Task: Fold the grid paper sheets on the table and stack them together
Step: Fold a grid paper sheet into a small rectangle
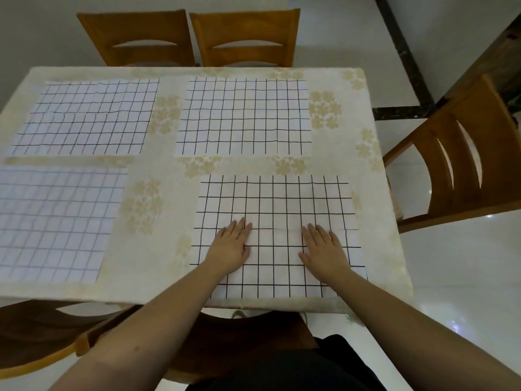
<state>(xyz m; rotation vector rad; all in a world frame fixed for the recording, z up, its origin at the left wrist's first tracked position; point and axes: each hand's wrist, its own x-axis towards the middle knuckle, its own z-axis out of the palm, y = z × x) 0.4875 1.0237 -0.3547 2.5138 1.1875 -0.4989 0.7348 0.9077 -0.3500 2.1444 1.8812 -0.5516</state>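
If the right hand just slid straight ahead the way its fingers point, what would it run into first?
Nothing in the way, it seems. The right hand lies flat on the near-right grid sheet, fingers pointing away and slightly left. It would cross that sheet, then bare tablecloth, then likely reach the far-right grid sheet.

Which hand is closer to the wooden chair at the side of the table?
Right. The right hand lies flat on the near sheet's chair side; the left hand lies farther away.
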